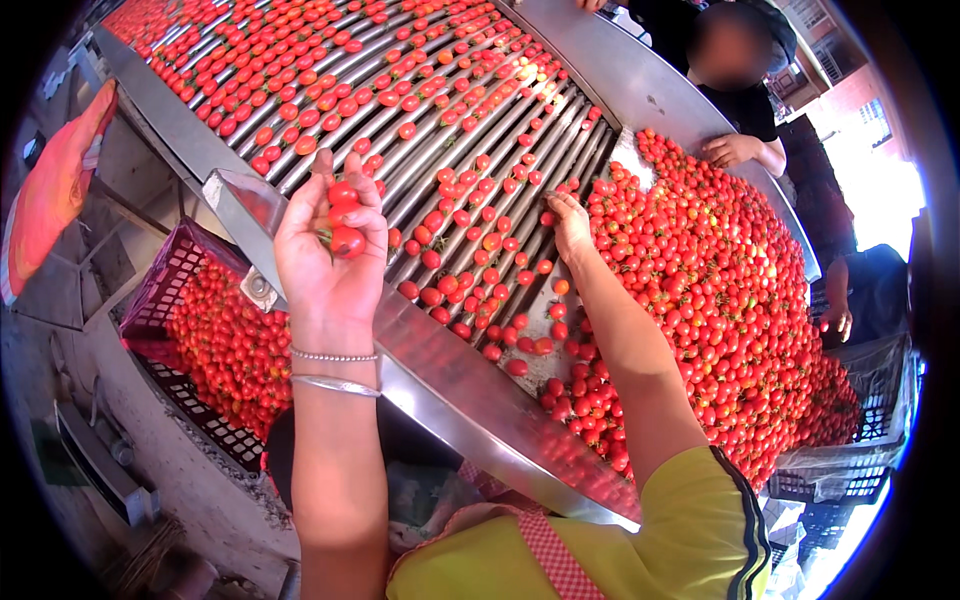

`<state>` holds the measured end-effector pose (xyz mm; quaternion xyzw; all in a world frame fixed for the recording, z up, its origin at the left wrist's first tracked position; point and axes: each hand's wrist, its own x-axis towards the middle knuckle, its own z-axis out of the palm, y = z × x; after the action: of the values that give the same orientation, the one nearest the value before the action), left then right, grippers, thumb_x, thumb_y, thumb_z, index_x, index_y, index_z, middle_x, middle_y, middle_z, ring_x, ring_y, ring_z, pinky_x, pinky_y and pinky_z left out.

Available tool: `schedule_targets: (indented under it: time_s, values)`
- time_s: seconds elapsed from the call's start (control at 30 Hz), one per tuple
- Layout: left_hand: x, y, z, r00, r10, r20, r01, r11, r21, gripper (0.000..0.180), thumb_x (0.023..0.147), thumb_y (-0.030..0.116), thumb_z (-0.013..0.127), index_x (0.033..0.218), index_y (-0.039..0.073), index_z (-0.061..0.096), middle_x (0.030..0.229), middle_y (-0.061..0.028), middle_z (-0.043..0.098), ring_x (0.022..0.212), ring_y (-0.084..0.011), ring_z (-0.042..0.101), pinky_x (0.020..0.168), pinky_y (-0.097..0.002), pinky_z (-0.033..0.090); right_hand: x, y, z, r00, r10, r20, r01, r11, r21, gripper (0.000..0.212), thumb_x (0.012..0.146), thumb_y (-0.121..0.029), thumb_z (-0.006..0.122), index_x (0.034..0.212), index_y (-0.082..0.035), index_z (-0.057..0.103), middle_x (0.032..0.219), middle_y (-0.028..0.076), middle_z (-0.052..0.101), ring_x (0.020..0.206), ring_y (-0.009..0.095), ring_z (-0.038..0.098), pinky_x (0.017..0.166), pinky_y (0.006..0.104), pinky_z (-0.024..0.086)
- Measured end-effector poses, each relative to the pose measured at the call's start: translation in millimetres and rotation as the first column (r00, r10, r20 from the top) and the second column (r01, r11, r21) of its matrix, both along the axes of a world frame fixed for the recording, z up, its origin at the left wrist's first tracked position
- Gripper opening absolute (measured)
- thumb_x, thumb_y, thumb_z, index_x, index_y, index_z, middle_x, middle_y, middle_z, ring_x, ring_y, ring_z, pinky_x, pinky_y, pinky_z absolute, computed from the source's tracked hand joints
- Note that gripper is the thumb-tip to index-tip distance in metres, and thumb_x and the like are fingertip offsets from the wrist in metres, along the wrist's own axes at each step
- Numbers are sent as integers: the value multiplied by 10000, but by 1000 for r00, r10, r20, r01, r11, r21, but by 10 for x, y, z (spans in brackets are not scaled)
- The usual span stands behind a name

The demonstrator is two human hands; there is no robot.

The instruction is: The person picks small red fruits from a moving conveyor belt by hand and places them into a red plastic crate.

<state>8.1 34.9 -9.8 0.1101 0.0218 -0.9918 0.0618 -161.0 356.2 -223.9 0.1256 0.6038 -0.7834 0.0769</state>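
Observation:
My left hand [332, 235], palm up above the near edge of the roller conveyor [415, 190], has its fingers curled round a few small red tomatoes [347, 241]. One of these shows a green stem. Farther right, my right hand [571, 227] reaches down to the end of the rollers, its fingers drawn together. A cherry tomato [547, 218] shows at its fingertips; the palm side is hidden. Loose tomatoes [487, 240] lie scattered over the metal rollers between my hands. Beside my right forearm spreads a deep heap of red tomatoes [690, 290].
A metal side rail [460, 400] runs along the near side. Below it at left stands a purple crate [165, 300] full of tomatoes. Across the conveyor, a co-worker's hand [732, 150] rests on the far rail [655, 75]. Dark crates [835, 478] stand at right.

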Motion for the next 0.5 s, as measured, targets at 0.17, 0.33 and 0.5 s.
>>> schedule_targets:
  time_s: [0.17,0.33,0.5]
  values:
    - [-1,67,4,1000,8,11,-8,1000,-15,257,943,122,490,1191,66,523,1110,-157,588,878,-217,605,570,-248,502,154,-205,-42,933,-36,-359,224,839,496,151,878,-81,587,995,3,631,893,49,656,817,129,598,754,268,482]
    - [19,43,-64,1000,17,-23,-18,999,-31,250,942,113,486,1184,62,516,1084,-170,587,876,-225,613,579,-262,514,495,-1074,577,604,600,-524,-2,659,752,306,810,-66,616,1115,-43,605,1004,129,643,971,281,608,865,362,487]
    - [-8,56,-82,1000,11,-11,-12,1000,-28,252,933,101,498,1178,43,512,1082,-169,588,902,-237,612,622,-278,528,492,-1389,815,286,897,-337,25,345,938,309,768,-67,675,1069,-38,611,1041,124,626,1026,311,565,901,380,446]
